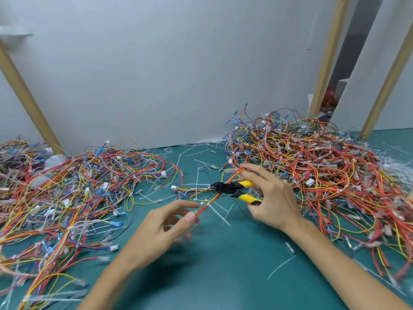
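Note:
Yellow-and-black cutting pliers (232, 189) sit in my right hand (272, 198), whose fingers curl round the yellow handles; the black jaws point left. A thin bundle of red, orange and yellow wires (209, 203) runs from under the jaws down to my left hand (165, 224), which pinches its lower end between thumb and forefinger. A white cable tie (220, 213) sticks out from the bundle near my left fingertips. My right forefinger stretches over more red wires above the pliers.
A big tangle of coloured wires (312, 166) fills the right of the green mat (223, 265), and a flatter tangle (73, 193) covers the left. Cut white cable ties (196, 166) litter the middle. A grey wall and wooden posts (326, 57) stand behind.

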`<state>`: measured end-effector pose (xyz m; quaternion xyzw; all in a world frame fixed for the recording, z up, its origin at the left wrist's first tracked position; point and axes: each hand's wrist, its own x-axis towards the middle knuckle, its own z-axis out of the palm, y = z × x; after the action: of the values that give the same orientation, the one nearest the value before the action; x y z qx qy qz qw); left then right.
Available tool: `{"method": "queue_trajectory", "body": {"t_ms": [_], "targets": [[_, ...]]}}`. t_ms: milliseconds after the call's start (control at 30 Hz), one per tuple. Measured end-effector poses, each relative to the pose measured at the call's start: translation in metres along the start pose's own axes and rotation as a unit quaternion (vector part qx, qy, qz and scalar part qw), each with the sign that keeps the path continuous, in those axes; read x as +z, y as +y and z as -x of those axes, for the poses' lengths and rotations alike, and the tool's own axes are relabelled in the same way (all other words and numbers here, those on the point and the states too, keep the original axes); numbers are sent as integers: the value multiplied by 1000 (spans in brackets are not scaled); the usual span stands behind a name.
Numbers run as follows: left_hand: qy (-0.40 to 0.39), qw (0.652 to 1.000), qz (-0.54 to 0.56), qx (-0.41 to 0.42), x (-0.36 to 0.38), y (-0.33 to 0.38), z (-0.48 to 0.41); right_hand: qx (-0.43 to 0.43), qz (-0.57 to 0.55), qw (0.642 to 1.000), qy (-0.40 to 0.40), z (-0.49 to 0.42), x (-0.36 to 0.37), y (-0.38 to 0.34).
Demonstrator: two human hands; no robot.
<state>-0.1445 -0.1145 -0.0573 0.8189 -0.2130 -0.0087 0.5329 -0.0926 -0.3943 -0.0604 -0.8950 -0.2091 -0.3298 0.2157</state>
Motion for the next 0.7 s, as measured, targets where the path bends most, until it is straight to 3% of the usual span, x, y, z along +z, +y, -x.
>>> {"method": "queue_trajectory", "body": {"t_ms": [300,500,700], "targets": [[80,992,-95,31,33,-2,1,-12,-12,1000,-9,3,3,-5],[93,988,-118,25,39,-7,0,-49,-54,994,-81,2,-4,-3],[152,969,-192,16,30,-10,-1,3,-155,987,34,0,-1,-3]]}}
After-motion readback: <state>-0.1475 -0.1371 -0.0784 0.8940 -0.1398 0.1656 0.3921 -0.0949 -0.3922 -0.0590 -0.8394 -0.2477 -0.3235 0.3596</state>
